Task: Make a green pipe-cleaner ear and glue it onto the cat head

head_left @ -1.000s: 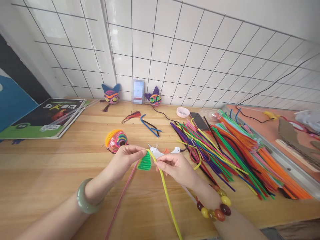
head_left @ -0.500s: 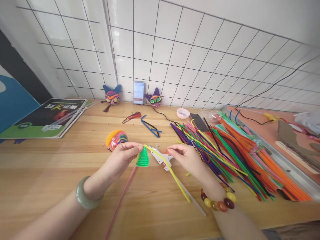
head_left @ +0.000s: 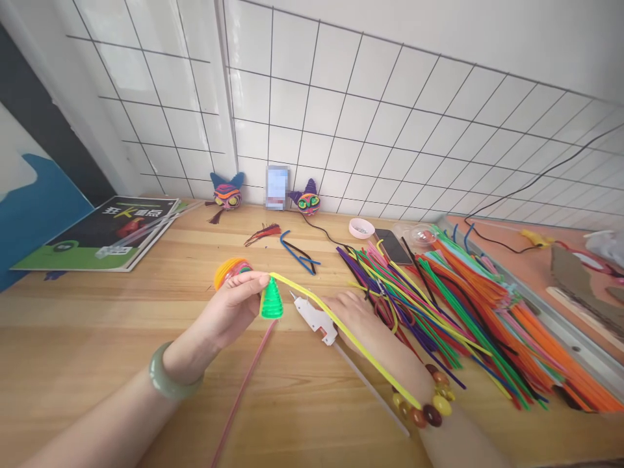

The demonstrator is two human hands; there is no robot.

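My left hand (head_left: 238, 302) pinches a green ridged cone (head_left: 272, 300) by its tip, together with the end of a yellow pipe cleaner (head_left: 336, 318). The cone has a yellow edge along its left side. From the pinch the yellow strand runs down to the right, passing in front of my right wrist. My right hand (head_left: 353, 318) is low over the table beside a white glue gun (head_left: 312, 318). Its fingers are bent and partly hidden, so I cannot tell whether they grip the gun. Behind my left hand a ball wrapped in coloured strands (head_left: 229, 270) is partly covered.
Loose pipe cleaners (head_left: 414, 305) lie in a heap on the right, beside orange bundles (head_left: 541, 351). A pink bowl (head_left: 361, 228) and a dark phone (head_left: 392, 247) stand behind. Two cat-like heads (head_left: 227, 194) flank a lit phone (head_left: 277, 187) at the wall. A book (head_left: 112, 227) lies left.
My right hand has moved off the yellow pipe cleaner's side and down to the glue gun. My left hand still holds the cone and strand. The view has shifted slightly.
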